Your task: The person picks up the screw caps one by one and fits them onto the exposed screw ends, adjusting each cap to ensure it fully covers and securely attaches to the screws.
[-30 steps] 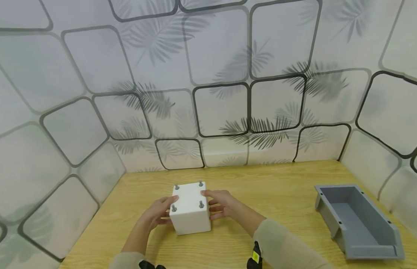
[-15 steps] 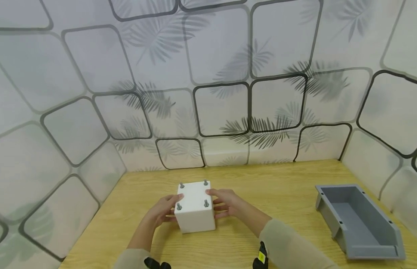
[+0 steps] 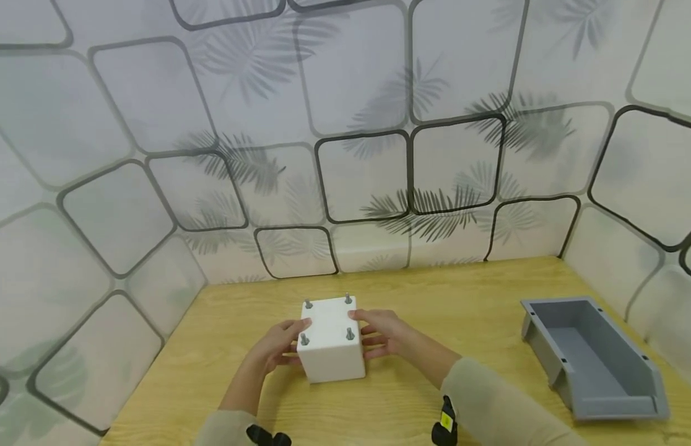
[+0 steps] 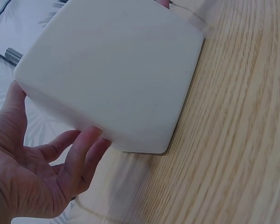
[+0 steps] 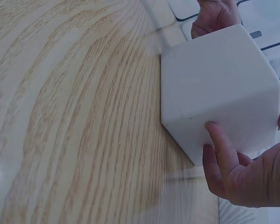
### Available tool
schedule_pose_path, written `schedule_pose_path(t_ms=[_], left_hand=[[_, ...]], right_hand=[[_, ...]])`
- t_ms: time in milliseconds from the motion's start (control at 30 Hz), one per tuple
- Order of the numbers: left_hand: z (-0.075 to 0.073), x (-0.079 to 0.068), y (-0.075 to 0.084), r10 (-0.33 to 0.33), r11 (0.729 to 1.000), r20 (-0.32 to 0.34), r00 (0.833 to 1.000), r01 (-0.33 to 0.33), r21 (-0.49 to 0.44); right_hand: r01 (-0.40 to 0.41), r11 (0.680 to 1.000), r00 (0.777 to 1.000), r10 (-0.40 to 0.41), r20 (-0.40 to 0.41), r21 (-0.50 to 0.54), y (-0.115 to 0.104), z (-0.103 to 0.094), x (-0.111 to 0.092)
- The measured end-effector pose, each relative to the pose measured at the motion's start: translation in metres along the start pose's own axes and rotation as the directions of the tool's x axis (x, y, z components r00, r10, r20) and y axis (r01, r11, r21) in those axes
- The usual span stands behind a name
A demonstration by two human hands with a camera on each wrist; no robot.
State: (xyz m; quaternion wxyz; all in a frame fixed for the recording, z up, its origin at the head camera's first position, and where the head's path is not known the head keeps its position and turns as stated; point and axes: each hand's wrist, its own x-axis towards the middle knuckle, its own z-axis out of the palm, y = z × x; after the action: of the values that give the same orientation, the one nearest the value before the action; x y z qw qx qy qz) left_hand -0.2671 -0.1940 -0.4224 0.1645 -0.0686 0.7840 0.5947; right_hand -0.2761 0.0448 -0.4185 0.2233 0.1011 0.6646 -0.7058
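Observation:
A white cube-shaped block [image 3: 332, 362] with rounded edges has metal bolts [image 3: 350, 334] standing up at its top corners. Its bottom edge lies right along the wooden tabletop in both wrist views. On the block's left side, my left hand [image 3: 275, 344] grips it with the thumb on the top edge and the fingers against the side. My right hand [image 3: 383, 332] holds the opposite side the same way, thumb on top. In the left wrist view, the left fingertips [image 4: 91, 133] touch the block's side; the right wrist view shows the right fingertips [image 5: 212, 126] against it too.
A grey open-topped plastic bin [image 3: 593, 353] stands at the right of the wooden table [image 3: 434, 291]. Patterned walls [image 3: 368, 179] enclose the table at the back and both sides. A wrist-worn strap [image 3: 446, 421] shows on the right sleeve.
Both hands and the white block between them have moved to the right across the table. The grip on it stays the same, and the head view has shifted slightly.

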Motion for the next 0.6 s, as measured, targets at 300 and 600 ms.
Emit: schedule_pose_path(t_ms=[300, 600], left_hand=[[0.008, 0.002, 0.001, 0.010, 1.000, 0.017, 1.000, -0.010, -0.005], [0.014, 0.002, 0.004, 0.010, 1.000, 0.027, 1.000, -0.010, -0.011]], right_hand=[[0.007, 1.000, 1.000, -0.007, 0.003, -0.020, 0.000, -0.009, -0.003], [0.013, 1.000, 1.000, -0.013, 0.005, -0.028, 0.001, -0.015, -0.005]])
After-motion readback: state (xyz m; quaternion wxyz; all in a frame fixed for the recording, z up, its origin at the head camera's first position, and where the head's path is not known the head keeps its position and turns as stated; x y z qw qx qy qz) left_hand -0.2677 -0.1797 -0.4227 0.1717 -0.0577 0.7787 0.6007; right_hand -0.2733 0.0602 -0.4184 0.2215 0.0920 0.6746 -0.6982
